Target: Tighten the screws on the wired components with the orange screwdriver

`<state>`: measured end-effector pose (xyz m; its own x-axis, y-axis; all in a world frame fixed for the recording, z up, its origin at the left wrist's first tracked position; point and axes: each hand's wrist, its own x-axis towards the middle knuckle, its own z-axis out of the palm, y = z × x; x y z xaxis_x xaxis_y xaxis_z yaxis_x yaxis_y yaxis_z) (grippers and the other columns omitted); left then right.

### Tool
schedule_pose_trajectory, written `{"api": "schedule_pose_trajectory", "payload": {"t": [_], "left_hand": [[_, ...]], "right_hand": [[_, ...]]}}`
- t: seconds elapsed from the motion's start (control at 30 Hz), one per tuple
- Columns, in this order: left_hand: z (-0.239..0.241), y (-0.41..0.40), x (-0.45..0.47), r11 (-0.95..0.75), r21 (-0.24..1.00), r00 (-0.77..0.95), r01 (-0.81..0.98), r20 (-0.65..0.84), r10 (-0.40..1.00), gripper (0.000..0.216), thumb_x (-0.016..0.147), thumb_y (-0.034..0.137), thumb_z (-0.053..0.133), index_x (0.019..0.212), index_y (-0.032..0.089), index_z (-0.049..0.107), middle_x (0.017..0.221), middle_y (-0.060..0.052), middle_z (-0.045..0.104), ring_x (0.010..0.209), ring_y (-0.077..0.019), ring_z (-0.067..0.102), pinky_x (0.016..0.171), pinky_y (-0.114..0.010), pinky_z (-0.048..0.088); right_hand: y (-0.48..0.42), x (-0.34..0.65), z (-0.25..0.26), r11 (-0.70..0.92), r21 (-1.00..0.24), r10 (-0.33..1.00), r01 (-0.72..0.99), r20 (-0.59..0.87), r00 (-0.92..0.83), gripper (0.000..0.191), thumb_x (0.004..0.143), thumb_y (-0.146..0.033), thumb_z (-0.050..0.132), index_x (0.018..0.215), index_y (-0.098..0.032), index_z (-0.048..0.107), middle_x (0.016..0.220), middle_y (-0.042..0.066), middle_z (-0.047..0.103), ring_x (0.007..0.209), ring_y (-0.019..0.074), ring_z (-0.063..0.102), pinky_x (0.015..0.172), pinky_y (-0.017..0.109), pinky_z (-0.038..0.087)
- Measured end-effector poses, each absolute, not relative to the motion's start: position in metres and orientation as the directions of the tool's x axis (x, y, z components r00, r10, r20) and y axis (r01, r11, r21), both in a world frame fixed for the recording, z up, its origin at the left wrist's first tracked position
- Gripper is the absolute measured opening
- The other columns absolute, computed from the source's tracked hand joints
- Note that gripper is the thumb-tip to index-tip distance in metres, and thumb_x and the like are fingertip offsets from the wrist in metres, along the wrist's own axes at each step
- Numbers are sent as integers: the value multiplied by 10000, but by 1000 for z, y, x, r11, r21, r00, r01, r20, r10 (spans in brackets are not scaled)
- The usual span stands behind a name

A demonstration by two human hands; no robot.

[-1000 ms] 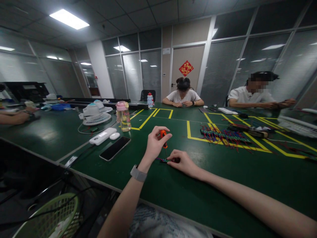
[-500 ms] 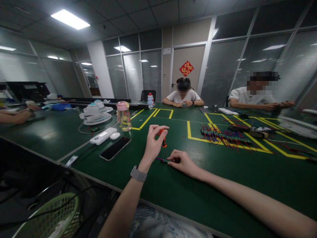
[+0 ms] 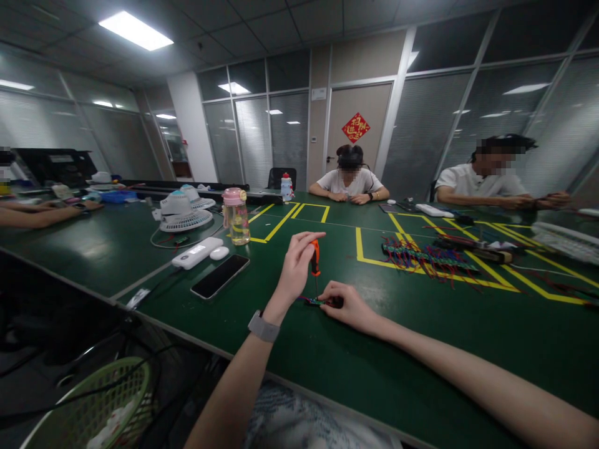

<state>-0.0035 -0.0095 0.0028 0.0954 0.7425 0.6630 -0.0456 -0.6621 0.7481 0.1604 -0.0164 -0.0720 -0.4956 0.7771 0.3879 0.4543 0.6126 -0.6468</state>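
Observation:
My left hand [image 3: 298,262], with a grey watch band at its wrist, is closed on a screwdriver [image 3: 315,257] with an orange and black handle. Its fingers reach over the top of the handle while the thumb lies along the side. The thin shaft points almost straight down, and its tip meets a small green circuit board [image 3: 312,302] on the table. My right hand [image 3: 345,302] rests on the table and pinches the right end of that board. Purple-red wires leave the board's left end, partly behind my left wrist. Whether the tip sits in a screw is too small to tell.
On the green table [image 3: 262,287], a phone [image 3: 219,276], a white power strip [image 3: 197,252] and a bottle [image 3: 237,218] stand to the left. Wired circuit boards [image 3: 428,257] lie at the right inside yellow tape. People sit across the table. A green basket [image 3: 88,405] is below.
My left fingers have straightened and shifted over the screwdriver's handle, showing more of its orange side. My right hand keeps its pinch on the board. The whole view has shifted slightly.

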Motion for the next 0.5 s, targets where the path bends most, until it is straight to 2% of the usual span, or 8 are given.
{"api": "schedule_pose_trajectory", "payload": {"t": [0.07,0.13,0.23,0.3,0.4,0.5], "left_hand": [[3,-10,-3,-610,777,152,-153,629,763,314,905,313,436,1158,213,592,1180,-83,564,983,-168,593,826,-304,510],[3,-10,-3,-584,794,153,-169,606,780,316,873,323,502,1149,196,590,1072,-77,610,871,-156,617,761,-303,528],[2,-8,-5,-651,759,45,-10,651,758,250,770,318,652,978,180,663,916,-42,599,792,-129,588,728,-259,508],[1,-8,-6,-675,734,17,66,676,737,211,779,319,642,939,189,685,977,-51,579,885,-141,575,792,-258,489],[2,-8,-5,-641,763,94,-83,646,757,288,887,323,470,1095,215,638,1177,-79,547,1048,-179,556,862,-301,489],[2,-8,-4,-546,804,173,-237,588,790,350,887,326,463,1199,197,558,1170,-97,581,962,-182,609,794,-324,530]], "right_hand": [[-16,161,-72,612,-651,776,448,388,-497,107,734,-151,610,807,-149,690,796,34,590,660,114,538,598,238,436],[-16,161,-73,610,-655,778,447,386,-496,107,733,-147,610,805,-150,689,786,29,583,657,113,536,592,234,431],[-16,160,-73,607,-657,781,448,385,-493,111,732,-141,606,805,-153,689,779,25,580,656,112,534,597,236,433],[-17,160,-73,607,-657,780,447,386,-492,115,732,-140,608,812,-154,689,788,27,585,661,113,535,608,240,440],[-17,161,-72,607,-656,780,448,386,-492,111,733,-146,611,813,-157,686,798,29,588,661,113,531,609,240,443],[-17,161,-73,611,-654,777,445,388,-497,106,736,-153,609,811,-156,684,803,30,589,664,113,533,610,238,443]]}}
